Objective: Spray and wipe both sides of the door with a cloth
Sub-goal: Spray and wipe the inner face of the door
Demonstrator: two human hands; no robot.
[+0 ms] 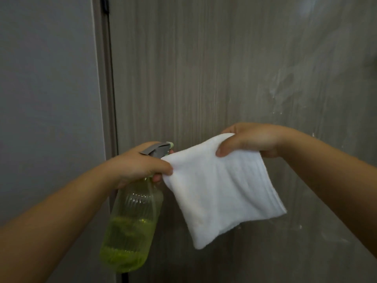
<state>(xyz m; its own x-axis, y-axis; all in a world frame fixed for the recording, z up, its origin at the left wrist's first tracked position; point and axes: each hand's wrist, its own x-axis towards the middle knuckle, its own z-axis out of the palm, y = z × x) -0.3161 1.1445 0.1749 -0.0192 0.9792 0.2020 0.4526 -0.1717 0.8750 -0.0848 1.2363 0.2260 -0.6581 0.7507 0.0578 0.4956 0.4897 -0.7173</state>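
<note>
Door [204, 68] fills most of what I can see, a grey-brown wood-grain panel standing straight ahead of the person. Its right part carries pale, smeary wet streaks and a few small droplets. Along its left edge runs a dark gap and the door frame [104, 99], with a dark hinge [105, 5] at the very top.

In front of the door, the white cloth [222, 193] hangs folded into a rough square, held up between both hands. The right hand [251, 139] grips its upper edge, thumb curled over the near face and fingers behind. The left hand [142, 162] pinches the cloth's upper left corner between thumb and a fingertip, and the same hand is wrapped round the neck of the spray bottle [132, 221], so it is clamped on both things at once.

That bottle hangs below the left hand, tilted a little, its ribbed clear body partly filled with yellow-green liquid. Its grey trigger head [158, 149] pokes up above the knuckles.

To the left of the frame is a plain grey wall [44, 99].
</note>
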